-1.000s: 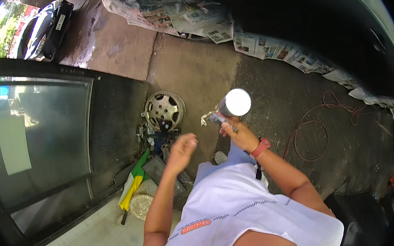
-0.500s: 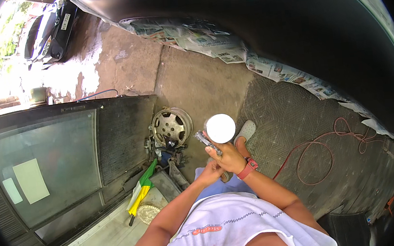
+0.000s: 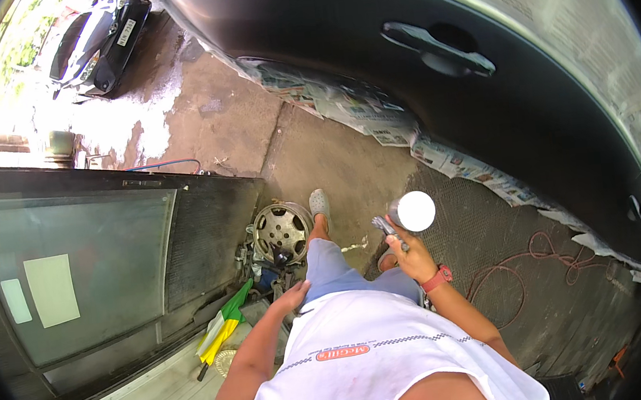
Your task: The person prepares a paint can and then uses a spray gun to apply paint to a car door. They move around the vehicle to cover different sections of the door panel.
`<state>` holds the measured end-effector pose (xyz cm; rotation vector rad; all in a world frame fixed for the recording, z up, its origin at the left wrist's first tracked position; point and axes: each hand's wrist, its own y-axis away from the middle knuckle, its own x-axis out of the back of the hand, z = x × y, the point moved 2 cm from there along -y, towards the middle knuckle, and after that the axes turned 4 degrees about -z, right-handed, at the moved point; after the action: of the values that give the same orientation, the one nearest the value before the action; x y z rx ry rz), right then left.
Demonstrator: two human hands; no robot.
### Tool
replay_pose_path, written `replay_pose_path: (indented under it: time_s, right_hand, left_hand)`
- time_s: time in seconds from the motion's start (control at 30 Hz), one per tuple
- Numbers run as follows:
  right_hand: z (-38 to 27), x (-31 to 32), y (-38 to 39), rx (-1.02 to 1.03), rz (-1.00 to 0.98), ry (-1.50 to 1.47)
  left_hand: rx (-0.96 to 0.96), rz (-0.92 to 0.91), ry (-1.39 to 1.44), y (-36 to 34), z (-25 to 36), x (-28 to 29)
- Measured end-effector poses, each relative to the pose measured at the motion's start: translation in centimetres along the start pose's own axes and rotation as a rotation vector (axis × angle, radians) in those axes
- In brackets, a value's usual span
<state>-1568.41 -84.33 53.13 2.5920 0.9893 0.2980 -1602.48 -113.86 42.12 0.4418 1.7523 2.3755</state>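
In my right hand (image 3: 417,260) is a spray gun (image 3: 382,226) with a round cup under a white lid (image 3: 417,211). The fingers wrap round the gun's grip, and part of the gun is hidden by the hand and the cup. Against the side of my shorts (image 3: 335,272) rests my left hand (image 3: 293,297), its fingers loosely stretched and nothing seen in it. Ahead and to the right stands a matte dark car body panel (image 3: 336,36) with a door handle (image 3: 441,49). Newspaper masking (image 3: 359,119) runs along its lower edge.
An alloy wheel (image 3: 261,225) leans by my leading foot, beside a dark glazed panel (image 3: 110,259). A folded green, white and yellow umbrella (image 3: 224,325) lies lower left. A red hose (image 3: 519,256) coils on the right-hand floor. Another vehicle (image 3: 101,47) stands far left.
My hands have come apart: the left has dropped to my side, and the right has moved rightward with the spray gun. One foot has stepped forward, and more of the car shows.
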Motion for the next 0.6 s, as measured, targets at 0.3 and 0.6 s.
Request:
replay_pose_path:
  time_s: [0.3, 0.6]
  right_hand:
    - [-5.4, -6.1, -5.9, 0.019, 0.33, 0.061]
    - [-14.9, -16.5, -13.7, -0.041, 0.573, 0.106]
  left_hand:
    - [-0.494, 0.212, -0.137, -2.8, 28.1, 21.3]
    - [-0.978, 1.193, -0.13, -3.8, 46.4, 44.1]
